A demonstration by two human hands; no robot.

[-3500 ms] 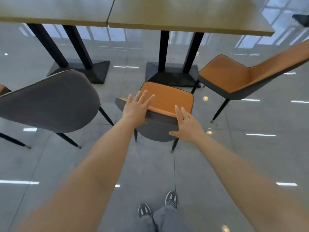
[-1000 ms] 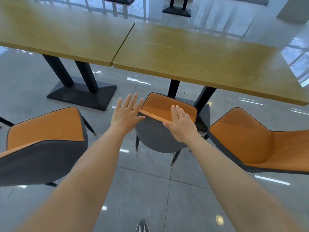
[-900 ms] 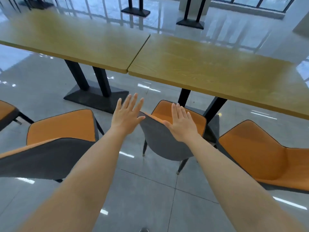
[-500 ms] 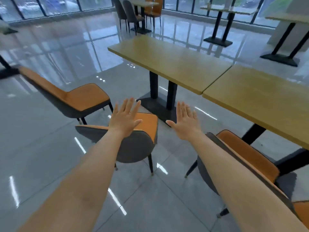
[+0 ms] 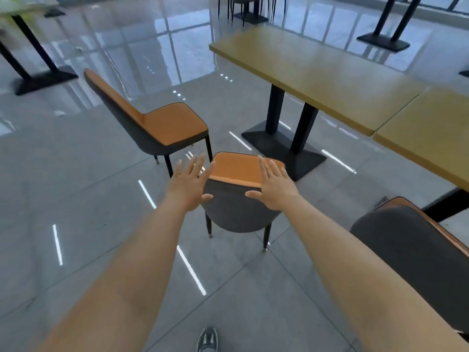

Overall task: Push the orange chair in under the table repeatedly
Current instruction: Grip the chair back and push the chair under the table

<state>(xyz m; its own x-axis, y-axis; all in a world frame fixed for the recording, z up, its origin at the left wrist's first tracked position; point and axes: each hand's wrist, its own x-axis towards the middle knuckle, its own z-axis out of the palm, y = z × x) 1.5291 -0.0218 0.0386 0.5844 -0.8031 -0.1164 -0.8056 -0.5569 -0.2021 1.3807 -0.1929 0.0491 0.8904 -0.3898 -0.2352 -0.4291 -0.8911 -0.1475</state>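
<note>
In the head view, the left hand (image 5: 189,185) and the right hand (image 5: 275,188) are both flat open, with the fingers straight and spread, and they hold nothing. The orange chair (image 5: 233,212) stands between them with its grey back toward the person. Whether they touch it is not clear. The table (image 5: 317,72) lies ahead, right of the right hand.

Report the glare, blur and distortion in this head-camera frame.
Head view: the glossy floor mirrors overhead lights as white streaks, with pale window light washing its top part; the far-left table base is smeared by blur; wide-angle stretch fans both forearms outward; the left hand, right hand and orange chair between them are sharp.
</note>
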